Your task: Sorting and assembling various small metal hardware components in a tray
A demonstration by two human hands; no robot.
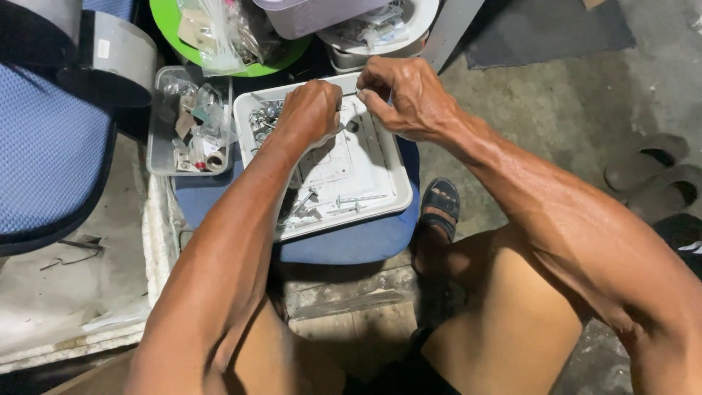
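My left hand (311,110) and right hand (402,95) pinched a thin metal rod (349,93) over the white tray's (391,192) far edge; kept it level.

Clear plastic bags of small parts (227,33) on the green tray, small white label (103,48) on grey roll top left

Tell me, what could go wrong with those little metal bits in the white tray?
The white tray rests on a blue seat and might tip, spilling the screws. Both hands, left hand and right hand, pinch a thin metal piece that could slip and drop.
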